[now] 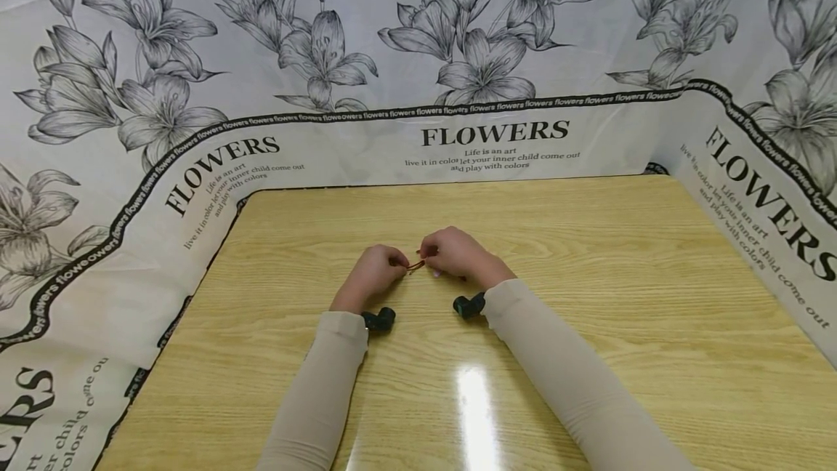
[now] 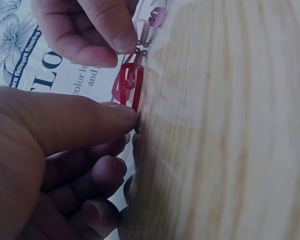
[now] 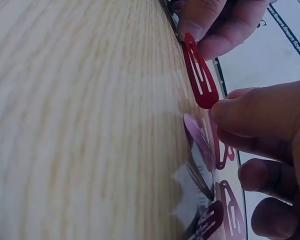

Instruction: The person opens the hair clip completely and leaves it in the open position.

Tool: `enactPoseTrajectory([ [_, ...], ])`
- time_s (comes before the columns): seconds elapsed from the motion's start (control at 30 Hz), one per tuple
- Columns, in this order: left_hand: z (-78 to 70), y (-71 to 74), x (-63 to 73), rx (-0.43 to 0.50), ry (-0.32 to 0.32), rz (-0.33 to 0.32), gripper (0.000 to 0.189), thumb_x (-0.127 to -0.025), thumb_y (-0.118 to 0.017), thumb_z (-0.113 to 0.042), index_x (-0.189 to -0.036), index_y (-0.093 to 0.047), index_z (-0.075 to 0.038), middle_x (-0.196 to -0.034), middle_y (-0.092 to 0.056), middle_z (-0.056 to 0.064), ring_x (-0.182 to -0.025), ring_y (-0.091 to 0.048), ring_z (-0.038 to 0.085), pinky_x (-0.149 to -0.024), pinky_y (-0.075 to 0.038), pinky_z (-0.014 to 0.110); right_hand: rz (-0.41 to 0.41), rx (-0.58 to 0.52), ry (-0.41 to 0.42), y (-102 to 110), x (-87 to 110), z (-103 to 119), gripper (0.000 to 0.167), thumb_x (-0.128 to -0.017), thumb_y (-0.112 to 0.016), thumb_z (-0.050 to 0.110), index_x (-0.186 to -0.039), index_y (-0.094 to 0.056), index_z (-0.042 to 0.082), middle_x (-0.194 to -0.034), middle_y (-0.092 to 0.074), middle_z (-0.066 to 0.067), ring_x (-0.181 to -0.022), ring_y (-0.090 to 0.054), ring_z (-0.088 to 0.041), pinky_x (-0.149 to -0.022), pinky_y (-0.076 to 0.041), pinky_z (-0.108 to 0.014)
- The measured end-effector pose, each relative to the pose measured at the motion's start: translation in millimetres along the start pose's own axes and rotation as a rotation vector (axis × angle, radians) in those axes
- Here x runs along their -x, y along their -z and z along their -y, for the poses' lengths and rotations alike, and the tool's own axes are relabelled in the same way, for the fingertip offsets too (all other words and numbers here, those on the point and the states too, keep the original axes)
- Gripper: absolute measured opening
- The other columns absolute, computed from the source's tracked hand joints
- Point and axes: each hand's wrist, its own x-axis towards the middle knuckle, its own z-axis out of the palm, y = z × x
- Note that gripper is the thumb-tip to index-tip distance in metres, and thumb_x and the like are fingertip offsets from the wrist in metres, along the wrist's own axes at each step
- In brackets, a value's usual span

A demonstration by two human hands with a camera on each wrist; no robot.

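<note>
A red snap hair clip [image 3: 207,101] spans the gap between both hands over the table. My left hand [image 1: 375,271] pinches its narrow end between thumb and finger. At the broad end, my right hand [image 1: 458,253] has its thumb and forefinger on the clip. In the right wrist view, a pink hair clip [image 3: 197,132] and a dark red hair clip [image 3: 215,215] lie close below the right fingers, by shiny see-through plastic. Past the right fingertips in the left wrist view is another pinkish clip [image 2: 157,16]. From the head view, the right hand hides most of these clips.
A wood-grain table [image 1: 621,275] lies under both arms. White cloth [image 1: 366,151] printed with flowers and lettering stands around its back and sides. Dark wrist cameras stick out from the left cuff [image 1: 343,322] and the right cuff [image 1: 506,300].
</note>
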Motion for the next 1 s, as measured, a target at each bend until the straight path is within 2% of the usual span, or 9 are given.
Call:
enactPoseTrajectory([
  [0.13,0.2,1.1,1.1,0.008,0.003,0.007,0.009,-0.092,-0.065,-0.016,-0.093,-0.073,-0.014,-0.095,-0.069,0.001,-0.085,-0.06,0.016,-0.08,-0.05,0.035,-0.004,-0.006,0.0,3,2.9,1,0.01,-0.092,-0.062,0.016,-0.093,-0.071,0.017,-0.081,-0.067,0.004,-0.06,-0.053,-0.014,-0.061,-0.044,-0.027],
  [0.3,0.3,2.0,2.0,0.008,-0.013,0.002,0.011,-0.093,-0.065,-0.018,-0.097,-0.073,-0.014,-0.097,-0.069,0.001,-0.087,-0.06,0.015,-0.082,-0.051,0.036,-0.016,0.003,0.023,5,7.6,2,0.009,-0.092,-0.062,0.016,-0.09,-0.07,0.017,-0.082,-0.067,0.005,-0.067,-0.054,-0.013,-0.068,-0.046,-0.029],
  [0.5,-2.1,3.6,2.2,-0.005,-0.029,-0.016,0.014,-0.094,-0.062,-0.022,-0.099,-0.073,-0.014,-0.098,-0.069,0.0,-0.089,-0.061,0.015,-0.082,-0.051,0.036,-0.029,0.007,0.031,8,12.0,0,0.008,-0.092,-0.064,0.017,-0.092,-0.072,0.016,-0.088,-0.068,0.004,-0.074,-0.057,-0.014,-0.074,-0.048,-0.032],
  [0.73,-10.8,7.2,3.2,-0.006,0.005,-0.005,0.016,-0.095,-0.062,-0.024,-0.103,-0.073,-0.014,-0.099,-0.069,-0.001,-0.088,-0.06,0.015,-0.08,-0.051,0.035,-0.014,0.019,0.016,15,14.3,-1,0.01,-0.093,-0.063,0.019,-0.096,-0.072,0.017,-0.096,-0.07,0.001,-0.077,-0.057,-0.015,-0.077,-0.049,-0.033],
  [1.0,-25.6,3.1,5.0,0.035,-0.011,-0.013,0.015,-0.093,-0.065,-0.022,-0.098,-0.074,-0.012,-0.092,-0.07,0.002,-0.078,-0.06,0.014,-0.07,-0.05,0.029,0.023,-0.002,0.0,26,16.8,-2,0.012,-0.093,-0.064,0.018,-0.099,-0.073,0.014,-0.1,-0.07,0.001,-0.089,-0.061,-0.017,-0.086,-0.05,-0.038],
])
